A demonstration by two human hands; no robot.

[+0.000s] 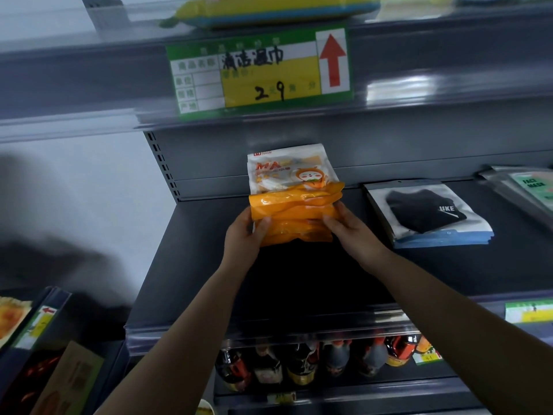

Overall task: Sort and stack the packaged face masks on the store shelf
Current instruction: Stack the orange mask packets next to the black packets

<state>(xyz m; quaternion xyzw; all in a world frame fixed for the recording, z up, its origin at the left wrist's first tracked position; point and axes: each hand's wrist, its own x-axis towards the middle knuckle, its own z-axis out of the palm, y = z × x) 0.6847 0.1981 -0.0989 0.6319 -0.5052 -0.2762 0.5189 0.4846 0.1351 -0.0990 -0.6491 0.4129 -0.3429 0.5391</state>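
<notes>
Orange plastic wraps the bundle of packaged face masks (294, 209) that both hands grasp over the back middle of the dark grey shelf (191, 265). The left hand (244, 235) clasps the bundle's left edge, thumb on the front and fingers curled behind. The right hand (354, 232) clasps the right edge the same way, its fingertips pressing into the orange film. The bundle stands tilted, its upper end near the shelf's back panel; I cannot tell whether its lower end touches the shelf. Its topmost pack is white at the top with orange lettering and a cartoon face, and several orange pack ends fan out below it.

To the right, apart from the bundle, a stack of black mask packs (428, 214) lies flat on the same shelf, with clear fronts and blue edges. Further right, at the frame edge, a green-labelled mask pack (529, 187) lies tilted.

Above, a green and yellow price tag (258, 73) with handwritten figures and a red arrow pointing up hangs on the upper shelf rail. A yellow and blue package (269, 9) rests on that upper shelf. Below the hands, bottles (302, 363) with dark contents stand in a row on the lower shelf.
</notes>
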